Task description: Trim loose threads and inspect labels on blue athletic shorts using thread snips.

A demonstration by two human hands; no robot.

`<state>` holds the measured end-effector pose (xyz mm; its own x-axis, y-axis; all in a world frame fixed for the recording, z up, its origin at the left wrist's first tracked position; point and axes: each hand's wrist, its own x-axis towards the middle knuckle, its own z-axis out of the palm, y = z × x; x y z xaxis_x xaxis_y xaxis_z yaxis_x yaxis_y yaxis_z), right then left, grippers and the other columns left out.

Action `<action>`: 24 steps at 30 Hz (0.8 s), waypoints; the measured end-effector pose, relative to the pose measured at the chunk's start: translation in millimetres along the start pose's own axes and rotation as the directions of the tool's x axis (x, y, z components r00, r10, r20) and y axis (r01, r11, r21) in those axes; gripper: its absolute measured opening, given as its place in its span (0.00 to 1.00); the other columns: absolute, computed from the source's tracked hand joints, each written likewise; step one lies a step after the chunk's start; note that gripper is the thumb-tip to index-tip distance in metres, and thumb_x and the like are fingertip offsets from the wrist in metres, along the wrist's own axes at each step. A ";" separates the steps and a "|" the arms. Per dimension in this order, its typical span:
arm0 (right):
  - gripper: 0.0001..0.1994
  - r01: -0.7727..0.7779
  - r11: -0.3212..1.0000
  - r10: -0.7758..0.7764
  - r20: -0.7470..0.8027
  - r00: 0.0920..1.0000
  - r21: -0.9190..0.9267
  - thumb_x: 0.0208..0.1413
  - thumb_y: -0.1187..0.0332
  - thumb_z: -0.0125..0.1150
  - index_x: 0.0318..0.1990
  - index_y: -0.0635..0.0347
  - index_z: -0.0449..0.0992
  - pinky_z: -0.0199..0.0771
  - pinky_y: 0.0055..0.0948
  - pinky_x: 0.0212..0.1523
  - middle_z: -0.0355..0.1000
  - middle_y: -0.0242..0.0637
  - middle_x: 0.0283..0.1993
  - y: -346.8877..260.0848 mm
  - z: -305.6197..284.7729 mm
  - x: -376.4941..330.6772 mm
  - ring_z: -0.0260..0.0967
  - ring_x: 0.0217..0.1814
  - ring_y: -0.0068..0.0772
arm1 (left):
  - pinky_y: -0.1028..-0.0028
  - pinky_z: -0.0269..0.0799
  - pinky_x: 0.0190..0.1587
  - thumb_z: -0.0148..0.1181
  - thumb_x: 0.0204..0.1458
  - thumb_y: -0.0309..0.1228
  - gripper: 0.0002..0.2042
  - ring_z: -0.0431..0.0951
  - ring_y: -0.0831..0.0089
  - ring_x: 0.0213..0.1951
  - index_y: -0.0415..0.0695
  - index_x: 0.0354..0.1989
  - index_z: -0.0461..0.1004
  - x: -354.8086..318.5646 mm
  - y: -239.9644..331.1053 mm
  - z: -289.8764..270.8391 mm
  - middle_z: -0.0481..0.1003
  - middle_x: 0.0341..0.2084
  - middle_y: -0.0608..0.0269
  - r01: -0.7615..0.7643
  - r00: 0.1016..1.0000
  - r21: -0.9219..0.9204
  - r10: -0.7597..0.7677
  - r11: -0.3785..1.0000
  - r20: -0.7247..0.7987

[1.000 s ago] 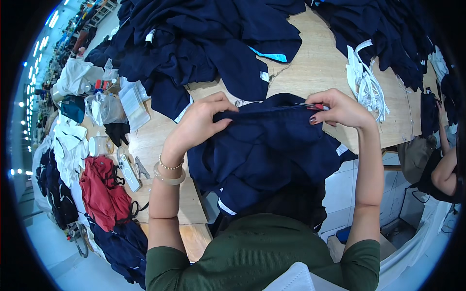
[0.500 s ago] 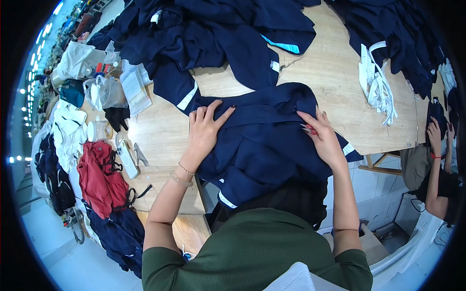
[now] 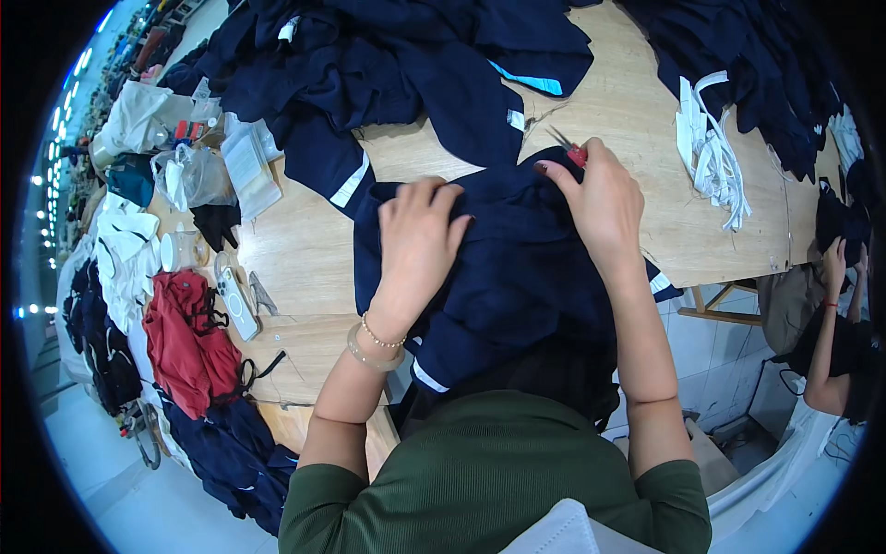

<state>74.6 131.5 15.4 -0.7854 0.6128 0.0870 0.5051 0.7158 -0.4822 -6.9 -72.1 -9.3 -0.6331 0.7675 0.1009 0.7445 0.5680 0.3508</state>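
Observation:
A navy blue garment (image 3: 517,277) lies bunched in front of me, over the table's near edge and my lap. On its upper left part rests my left hand (image 3: 420,231), the fingers bent on the cloth and the thumb held apart. My right hand (image 3: 600,198) is closed at the garment's upper right edge and holds small red-handled thread snips (image 3: 577,155), their thin metal blades pointing up and left past the fingers. The thumb of this hand touches the cloth edge. A white strip (image 3: 430,377) shows at the garment's lower left.
More navy garments (image 3: 360,83) cover the far side of the wooden table (image 3: 305,342). White strips (image 3: 711,152) lie at right. At left are a phone (image 3: 238,305), a red garment (image 3: 189,342), a plastic bag (image 3: 194,175) and a jar (image 3: 180,249). A co-worker's arm (image 3: 826,332) shows far right.
My right hand has moved up and turned, bringing the snips' blades above the garment's top edge. My left hand has slid right over the cloth, and the garment's top edge has shifted.

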 end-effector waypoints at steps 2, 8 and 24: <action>0.22 -0.113 0.974 0.146 0.166 0.975 -0.197 0.53 0.53 0.67 0.36 0.69 0.74 0.75 0.41 0.38 0.76 0.51 0.32 7.4 5.1 4.1 0.77 0.38 0.50 | 0.62 0.66 0.52 0.64 0.52 0.34 0.14 0.71 0.59 0.50 0.41 0.44 0.75 -0.1 -2.1 -8.2 0.71 0.43 0.55 0.203 0.944 0.039 -0.186 0.978 -0.272; 0.12 -0.040 0.988 0.013 0.179 0.984 0.147 0.58 0.66 0.60 0.37 0.69 0.78 0.75 0.35 0.39 0.78 0.50 0.31 56.3 29.7 10.2 0.79 0.39 0.44 | 0.56 0.75 0.40 0.61 0.53 0.39 0.21 0.79 0.42 0.35 0.32 0.45 0.69 -29.3 -87.1 14.0 0.76 0.31 0.41 0.601 0.789 -0.036 -0.601 0.798 -0.127; 0.08 -0.257 -0.752 0.152 0.540 0.828 0.607 0.62 0.78 0.46 0.44 0.70 0.71 0.74 0.37 0.58 0.77 0.44 0.43 190.5 14.7 17.7 0.76 0.48 0.38 | 0.62 0.80 0.50 0.37 0.64 0.24 0.14 0.82 0.59 0.42 0.28 0.44 0.71 -57.4 -179.0 -13.2 0.79 0.40 0.45 -0.015 0.921 -0.483 -0.199 -0.875 0.333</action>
<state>151.6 273.8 -87.7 -0.7664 0.4358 -0.4719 -0.3949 -0.8991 -0.1890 -106.7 -221.8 -65.6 -0.6612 0.6930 -0.2873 -0.7449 -0.6520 0.1416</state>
